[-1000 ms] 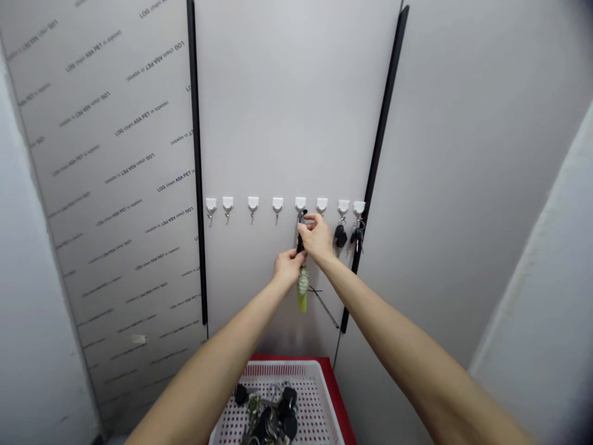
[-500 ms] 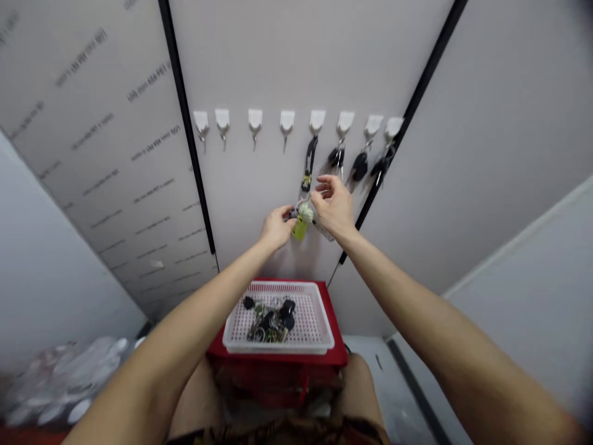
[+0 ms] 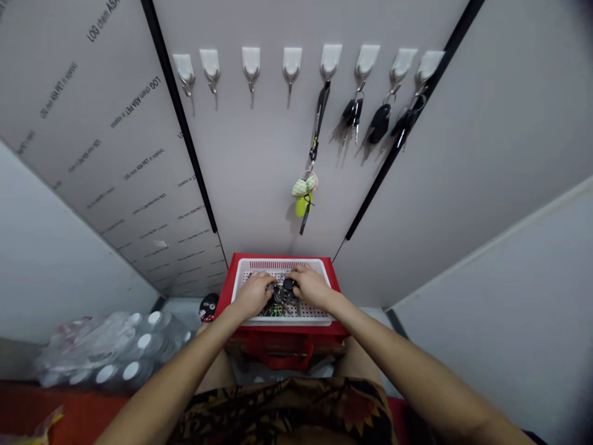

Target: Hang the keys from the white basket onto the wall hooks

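Both hands are down in a white plastic basket [image 3: 283, 321] of keys. My left hand [image 3: 254, 294] has its fingers closed at the left of a bunch of metal keys [image 3: 279, 293]. From the right side, my right hand [image 3: 311, 287] pinches a black-headed key [image 3: 290, 284] of the same heap. Below the fingers lies a round green-and-gold trinket [image 3: 277, 310]. On the wall above, a black strap [image 3: 320, 117] hangs from a hook with a pale green charm [image 3: 304, 185] and a yellow-green tag [image 3: 303, 207] at its lower end.
A row of several white hooks [image 3: 251, 60] crosses the wall. Key bunches [image 3: 353, 112] and a black key fob [image 3: 380, 123] hang on the right-hand ones. The basket rests on a red box [image 3: 227, 303]. Wrapped bottles [image 3: 143, 343] stand at lower left.
Both hands have left the charm and tag hanging on the strap and moved down into the basket, onto the keys. The view has tilted downward, and the hanging charm now hangs free.
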A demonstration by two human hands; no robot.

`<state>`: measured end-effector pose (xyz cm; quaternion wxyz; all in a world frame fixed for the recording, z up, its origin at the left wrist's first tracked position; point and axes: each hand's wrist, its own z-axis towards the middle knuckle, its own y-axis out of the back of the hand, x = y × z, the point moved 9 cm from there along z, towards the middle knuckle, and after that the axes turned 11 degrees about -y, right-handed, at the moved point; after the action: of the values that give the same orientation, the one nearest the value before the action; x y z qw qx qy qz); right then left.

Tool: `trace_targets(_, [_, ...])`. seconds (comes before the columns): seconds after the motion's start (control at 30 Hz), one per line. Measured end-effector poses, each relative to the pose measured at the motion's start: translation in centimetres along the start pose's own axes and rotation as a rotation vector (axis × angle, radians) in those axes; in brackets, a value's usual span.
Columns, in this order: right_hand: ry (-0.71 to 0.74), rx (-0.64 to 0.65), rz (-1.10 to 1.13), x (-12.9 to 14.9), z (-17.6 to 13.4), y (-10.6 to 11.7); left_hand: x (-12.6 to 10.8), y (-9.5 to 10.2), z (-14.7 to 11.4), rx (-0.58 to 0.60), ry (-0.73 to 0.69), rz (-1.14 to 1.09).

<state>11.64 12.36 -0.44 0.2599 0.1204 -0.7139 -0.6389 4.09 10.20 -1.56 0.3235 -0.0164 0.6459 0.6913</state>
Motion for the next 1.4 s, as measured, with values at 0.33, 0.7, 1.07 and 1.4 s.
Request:
trace_targets(0.33, [-0.028, 0.087, -0.025, -1.0, 0.0, -0.3, 1.0, 0.0, 0.0, -0.026, 0.063, 0.062])
trace_targets(0.7, [-0.085, -0.194, 0.439, -0.5, 0.0, 6.6, -2.5, 3.5, 0.9, -0.279, -0.055, -0.326])
trace_targets(1.07, [-0.060, -0.177, 0.425, 1.4, 0.5, 9.4, -3.5, 7.9, 1.8, -0.456, -0.042, -0.357])
trace_targets(1.4, [-0.057, -0.158, 0.594, 1.5, 1.1, 10.5, -2.7, 6.9, 2.6, -0.282, 0.056, -1.054])
